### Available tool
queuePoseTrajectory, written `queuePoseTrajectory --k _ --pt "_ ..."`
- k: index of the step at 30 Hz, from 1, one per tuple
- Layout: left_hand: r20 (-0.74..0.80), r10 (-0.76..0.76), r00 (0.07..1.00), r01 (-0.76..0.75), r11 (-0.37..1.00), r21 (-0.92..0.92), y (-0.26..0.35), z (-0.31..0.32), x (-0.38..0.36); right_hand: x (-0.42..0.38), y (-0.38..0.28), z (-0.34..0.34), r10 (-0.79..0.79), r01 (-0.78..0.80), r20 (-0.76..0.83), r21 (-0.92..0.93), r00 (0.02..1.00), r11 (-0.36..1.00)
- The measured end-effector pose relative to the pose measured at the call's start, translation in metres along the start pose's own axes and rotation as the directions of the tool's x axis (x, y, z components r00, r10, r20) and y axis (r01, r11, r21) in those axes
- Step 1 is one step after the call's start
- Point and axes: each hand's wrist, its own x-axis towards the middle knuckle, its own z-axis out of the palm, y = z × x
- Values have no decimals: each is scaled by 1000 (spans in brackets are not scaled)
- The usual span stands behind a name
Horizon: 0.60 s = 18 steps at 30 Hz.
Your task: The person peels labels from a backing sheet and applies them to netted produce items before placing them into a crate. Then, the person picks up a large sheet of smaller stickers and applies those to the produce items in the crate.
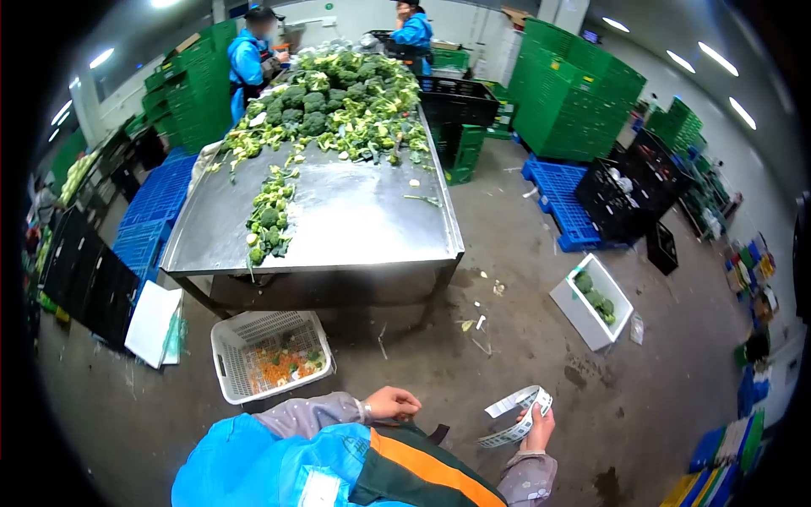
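My right hand (539, 428) is closed on a curled strip of white printed labels (517, 397), which loops up and trails to the left. In front of my body at the lower middle, my left hand (393, 403) has its fingers curled together, and I see nothing in them. A dark strap end (439, 433) hangs between my hands. To the left of my left hand, a white plastic basket (221, 359) on the floor contains orange and green scraps. Further off to the right, a white foam box (579, 317) with several broccoli heads (596, 297) stands tilted in view.
Ahead stands a metal table (355, 228) with a large broccoli pile (329, 93). Two people in blue work beyond it. Green crates (574, 93), a blue pallet (553, 198) and black crates (621, 198) stand right. White boards (152, 321) lie left. Scraps litter the floor.
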Motion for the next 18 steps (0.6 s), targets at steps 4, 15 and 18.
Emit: queuePoseTrajectory --k 4,15,18 --pt "61 31 998 -31 1000 4 34 10 69 81 -16 35 -5 2 106 24 994 1000" --pt "-148 323 935 -349 914 -207 259 12 282 277 -119 227 122 216 743 -342 658 915" --pt "-417 441 795 -596 699 -396 302 -17 303 331 -125 259 108 222 810 -283 576 933"
